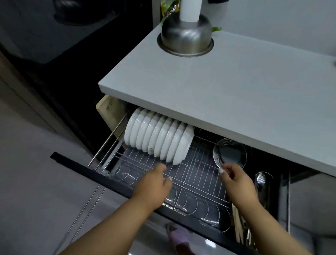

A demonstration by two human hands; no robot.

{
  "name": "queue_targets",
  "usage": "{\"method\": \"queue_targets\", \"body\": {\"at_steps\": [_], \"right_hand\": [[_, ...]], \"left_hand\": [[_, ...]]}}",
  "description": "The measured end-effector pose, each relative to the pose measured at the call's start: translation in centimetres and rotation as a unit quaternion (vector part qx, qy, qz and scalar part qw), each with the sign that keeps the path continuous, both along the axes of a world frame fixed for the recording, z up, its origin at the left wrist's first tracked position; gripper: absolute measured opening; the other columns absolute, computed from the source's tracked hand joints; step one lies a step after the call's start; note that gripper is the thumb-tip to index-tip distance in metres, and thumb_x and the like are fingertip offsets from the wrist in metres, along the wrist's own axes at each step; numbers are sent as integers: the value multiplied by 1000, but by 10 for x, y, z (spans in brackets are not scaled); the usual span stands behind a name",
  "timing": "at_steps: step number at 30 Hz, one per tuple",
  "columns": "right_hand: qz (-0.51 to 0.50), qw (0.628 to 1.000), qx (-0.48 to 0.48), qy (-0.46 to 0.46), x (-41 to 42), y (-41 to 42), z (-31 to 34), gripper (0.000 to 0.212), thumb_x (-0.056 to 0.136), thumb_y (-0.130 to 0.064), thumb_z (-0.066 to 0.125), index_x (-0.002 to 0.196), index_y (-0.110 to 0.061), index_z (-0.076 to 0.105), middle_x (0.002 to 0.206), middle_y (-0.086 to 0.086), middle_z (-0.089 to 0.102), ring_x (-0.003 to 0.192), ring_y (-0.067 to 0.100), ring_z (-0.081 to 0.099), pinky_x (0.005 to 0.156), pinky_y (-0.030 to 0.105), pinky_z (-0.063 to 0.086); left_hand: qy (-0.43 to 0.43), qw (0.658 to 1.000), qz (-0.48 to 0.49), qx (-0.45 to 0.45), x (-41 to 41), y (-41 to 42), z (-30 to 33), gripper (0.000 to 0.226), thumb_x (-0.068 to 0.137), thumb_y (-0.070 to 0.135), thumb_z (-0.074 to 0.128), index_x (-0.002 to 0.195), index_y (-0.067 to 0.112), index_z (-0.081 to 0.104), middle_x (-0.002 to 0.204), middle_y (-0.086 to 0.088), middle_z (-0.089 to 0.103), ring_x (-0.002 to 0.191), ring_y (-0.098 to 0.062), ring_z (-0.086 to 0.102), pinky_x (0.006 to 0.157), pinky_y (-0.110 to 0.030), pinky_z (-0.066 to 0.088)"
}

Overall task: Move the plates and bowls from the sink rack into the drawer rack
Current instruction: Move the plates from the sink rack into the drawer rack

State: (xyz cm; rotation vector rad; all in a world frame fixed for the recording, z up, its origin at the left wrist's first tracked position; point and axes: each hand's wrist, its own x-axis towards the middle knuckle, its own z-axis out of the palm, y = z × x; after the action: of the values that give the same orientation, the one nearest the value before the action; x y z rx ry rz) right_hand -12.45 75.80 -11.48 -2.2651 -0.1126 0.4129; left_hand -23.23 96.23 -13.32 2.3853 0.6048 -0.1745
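- Right grip: the right hand (236, 182) reaches forward into the open drawer, fingers curled, fingertips pinching the lower rim of a small shiny metal dish (229, 154) that stands tilted on edge at the back right of the rack
- Left grip: the left hand (154, 184) hovers palm down over the middle of the drawer rack (199, 178), fingers loosely bent and released, grasping nothing; whether it touches the wires I cannot tell
- Both forearms come up from the bottom edge, bare, roughly parallel
- Drawer rack is thin chrome wire, straight bars across the middle and curved hoops along the front, over a dark tray
- White plates (157, 140), glossy and round, stand on edge in a tight row at the back left of the rack, partly under the bench (237, 88)
- Narrow compartment on the right holds a steel ladle (260, 182) and wooden chopsticks (238, 225)
- Bench top is flat, matte, pale grey; an upturned steel bowl (186, 36) sits on it near the back edge
- Floor below is grey and glossy
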Motion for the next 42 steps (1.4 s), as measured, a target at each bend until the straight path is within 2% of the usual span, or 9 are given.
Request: {"method": "queue_targets", "body": {"at_steps": [2,5,12,16,21,23,31,38,42], "right_hand": [[-22,1000,1,-18,-9,-19,14,13,93,-26,57,105,-22,60,73,0,58,59,6,52,49,12,38],[-40,998,-6,-47,-20,-45,33,13,92,-25,57,104,-22,61,72,1,60,62,11,54,56,19,40],[-93,992,-33,-81,-49,-111,59,11,92,-27,57,103,-24,59,74,0,61,66,11,57,58,25,43],[-136,986,-29,-95,-58,-147,71,8,93,-25,56,101,-27,57,78,0,62,68,5,54,57,15,39],[-190,977,-22,-98,-67,-199,74,13,93,-26,56,104,-21,62,82,-2,62,75,12,57,64,27,44],[-213,972,-17,-99,-71,-225,75,14,93,-28,57,103,-21,62,86,-3,63,79,11,58,67,26,42],[-307,945,-17,-114,-94,-358,85,11,92,-29,57,88,-23,65,85,-5,65,77,6,58,62,15,41],[-387,913,-15,-132,-104,-485,105,11,92,-29,58,82,-27,62,78,-8,63,75,9,58,61,16,39],[-440,887,-21,-138,-109,-554,108,9,92,-28,57,88,-24,64,82,-6,65,78,11,58,63,24,39]], "left_hand": [[-15,999,-30,-7,0,-18,10,38,94,36,45,128,20,42,90,2,65,86,-22,61,77,-38,51],[-33,997,-67,-9,6,-46,22,37,95,38,44,128,22,42,93,5,64,90,-21,60,80,-38,51],[-45,984,-173,-6,13,-111,37,39,96,40,41,131,23,40,95,4,64,89,-19,61,82,-39,51],[-56,972,-228,8,20,-145,45,38,96,40,41,132,25,39,93,3,64,86,-17,61,79,-36,51],[-62,953,-294,33,37,-190,56,33,97,38,41,128,26,41,97,4,60,88,-16,58,78,-35,49],[-65,946,-315,40,44,-214,60,32,97,39,40,126,27,42,95,4,60,88,-16,58,78,-34,49],[-74,905,-415,62,65,-347,78,33,95,40,41,124,25,44,106,0,64,98,-22,60,81,-33,49],[-67,859,-498,92,89,-474,97,34,96,43,41,121,21,47,116,-1,57,105,-20,54,86,-30,45],[-59,837,-536,98,99,-544,97,37,96,45,42,123,19,47,124,-2,51,109,-20,52,90,-30,44]]}}
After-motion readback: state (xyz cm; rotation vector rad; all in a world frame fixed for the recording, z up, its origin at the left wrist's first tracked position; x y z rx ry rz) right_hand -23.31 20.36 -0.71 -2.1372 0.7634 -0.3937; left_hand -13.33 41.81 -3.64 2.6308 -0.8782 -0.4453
